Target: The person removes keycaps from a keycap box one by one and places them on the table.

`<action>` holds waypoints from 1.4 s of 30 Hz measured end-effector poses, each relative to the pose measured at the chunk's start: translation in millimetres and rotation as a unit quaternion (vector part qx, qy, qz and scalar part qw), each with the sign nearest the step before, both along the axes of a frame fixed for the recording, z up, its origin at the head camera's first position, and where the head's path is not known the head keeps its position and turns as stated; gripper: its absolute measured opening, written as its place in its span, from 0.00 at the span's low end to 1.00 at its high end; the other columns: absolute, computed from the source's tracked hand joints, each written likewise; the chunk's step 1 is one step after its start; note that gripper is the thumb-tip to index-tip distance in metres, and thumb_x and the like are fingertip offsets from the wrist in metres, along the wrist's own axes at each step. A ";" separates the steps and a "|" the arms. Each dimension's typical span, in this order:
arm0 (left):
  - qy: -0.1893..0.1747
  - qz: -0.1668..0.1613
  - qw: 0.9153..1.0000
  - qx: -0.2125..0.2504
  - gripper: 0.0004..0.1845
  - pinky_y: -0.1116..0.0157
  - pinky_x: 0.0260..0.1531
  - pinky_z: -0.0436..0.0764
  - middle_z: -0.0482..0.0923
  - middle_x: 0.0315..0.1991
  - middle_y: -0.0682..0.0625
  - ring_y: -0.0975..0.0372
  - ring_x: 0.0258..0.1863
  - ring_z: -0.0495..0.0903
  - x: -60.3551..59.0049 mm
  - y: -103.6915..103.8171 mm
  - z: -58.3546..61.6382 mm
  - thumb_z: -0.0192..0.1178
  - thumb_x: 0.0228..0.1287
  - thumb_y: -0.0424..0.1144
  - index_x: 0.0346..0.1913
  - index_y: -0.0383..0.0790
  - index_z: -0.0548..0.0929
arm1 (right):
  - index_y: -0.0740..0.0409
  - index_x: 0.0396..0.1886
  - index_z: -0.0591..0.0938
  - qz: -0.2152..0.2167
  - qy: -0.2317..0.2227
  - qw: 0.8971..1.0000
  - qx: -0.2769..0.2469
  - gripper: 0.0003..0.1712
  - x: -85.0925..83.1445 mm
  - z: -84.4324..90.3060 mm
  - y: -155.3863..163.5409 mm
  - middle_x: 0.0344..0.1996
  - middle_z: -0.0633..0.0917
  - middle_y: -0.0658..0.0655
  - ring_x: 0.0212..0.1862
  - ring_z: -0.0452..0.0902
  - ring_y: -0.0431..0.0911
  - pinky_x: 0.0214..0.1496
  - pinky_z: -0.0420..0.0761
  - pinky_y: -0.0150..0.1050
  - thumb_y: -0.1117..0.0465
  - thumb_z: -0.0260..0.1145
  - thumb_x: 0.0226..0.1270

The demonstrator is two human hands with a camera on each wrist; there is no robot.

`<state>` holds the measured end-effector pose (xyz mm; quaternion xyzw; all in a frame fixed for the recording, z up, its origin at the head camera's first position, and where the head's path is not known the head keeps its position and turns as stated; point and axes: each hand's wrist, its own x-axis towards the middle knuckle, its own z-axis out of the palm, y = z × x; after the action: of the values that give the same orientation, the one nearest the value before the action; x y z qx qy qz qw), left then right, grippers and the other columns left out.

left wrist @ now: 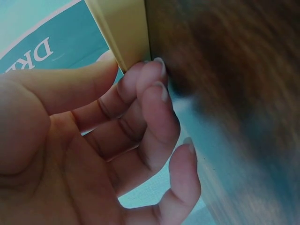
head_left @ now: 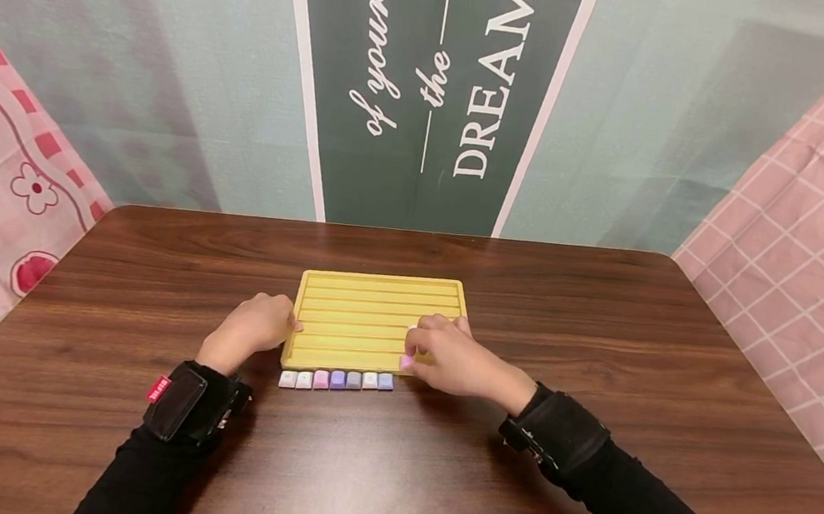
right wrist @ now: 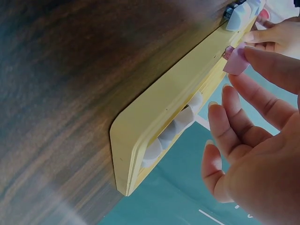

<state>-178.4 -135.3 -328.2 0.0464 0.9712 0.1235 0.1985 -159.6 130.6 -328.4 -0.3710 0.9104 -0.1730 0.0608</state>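
Note:
A yellow grooved tray (head_left: 369, 307) lies flat in the middle of the table. My left hand (head_left: 277, 325) holds its left edge, with the curled fingertips (left wrist: 152, 70) and thumb against the rim (left wrist: 124, 28). My right hand (head_left: 417, 356) is over the tray's near right corner and pinches a pink keycap (head_left: 406, 362) between thumb and forefinger. In the right wrist view the pink keycap (right wrist: 236, 61) is just above the tray (right wrist: 159, 112). Three white keycaps (right wrist: 173, 129) sit in one of its grooves.
A row of several pastel keycaps (head_left: 335, 380) lies on the dark wooden table (head_left: 600, 335) just in front of the tray. A teal banner with lettering hangs behind the table, and pink patterned cloth hangs on both sides.

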 end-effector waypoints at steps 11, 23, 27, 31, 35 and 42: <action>0.009 -0.002 1.000 0.004 0.12 0.64 0.24 0.64 0.64 0.21 0.47 0.56 0.23 0.68 0.7 -0.7 -0.7 0.50 0.70 0.38 0.39 0.30 0.78 | 0.51 0.27 0.79 0.025 -0.005 1.000 -0.007 0.06 3.3 -1.3 0.0 0.30 0.75 0.47 0.40 0.71 0.43 0.40 0.58 0.40 0.57 0.68 0.58; 0.008 0.003 1.000 0.007 0.13 0.64 0.24 0.64 0.65 0.21 0.46 0.56 0.23 0.67 0.1 -0.9 -2.5 0.50 0.70 0.38 0.43 0.29 0.78 | 0.50 0.26 0.78 0.048 0.010 0.999 0.002 0.06 5.6 -6.0 -1.1 0.27 0.71 0.46 0.36 0.68 0.42 0.39 0.57 0.40 0.58 0.68 0.59; 0.010 0.000 1.000 0.011 0.13 0.64 0.23 0.63 0.63 0.20 0.47 0.57 0.22 0.66 0.0 -1.4 -2.7 0.50 0.70 0.38 0.41 0.30 0.78 | 0.50 0.26 0.78 0.052 0.023 0.998 0.004 0.07 7.0 -8.1 -1.4 0.25 0.67 0.45 0.33 0.65 0.41 0.39 0.57 0.41 0.58 0.68 0.58; 0.009 -0.003 1.000 0.013 0.13 0.64 0.23 0.63 0.61 0.20 0.48 0.57 0.21 0.65 -0.4 -1.3 -2.6 0.50 0.70 0.38 0.40 0.30 0.78 | 0.49 0.24 0.77 0.051 0.026 0.998 0.007 0.08 7.6 -9.9 -1.4 0.24 0.67 0.45 0.33 0.64 0.40 0.39 0.57 0.41 0.58 0.68 0.58; 0.007 0.000 1.000 0.012 0.13 0.64 0.23 0.63 0.62 0.20 0.48 0.57 0.21 0.65 -0.4 -1.2 -2.0 0.50 0.70 0.38 0.40 0.29 0.78 | 0.49 0.24 0.76 0.048 0.022 0.999 0.009 0.09 8.1 -10.1 -2.0 0.25 0.67 0.45 0.33 0.63 0.40 0.39 0.56 0.41 0.58 0.68 0.58; 0.000 0.009 1.000 0.006 0.14 0.64 0.23 0.63 0.63 0.21 0.47 0.56 0.22 0.67 -0.9 -0.7 -1.3 0.50 0.70 0.38 0.44 0.29 0.78 | 0.50 0.25 0.77 0.047 0.027 0.998 0.018 0.08 8.9 -8.1 -2.7 0.25 0.67 0.44 0.34 0.63 0.41 0.40 0.57 0.42 0.58 0.68 0.58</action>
<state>-179.3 -136.0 -329.4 0.0391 0.9708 0.1307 0.1972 -150.7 127.9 -336.4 -0.4167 0.8962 -0.1436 0.0510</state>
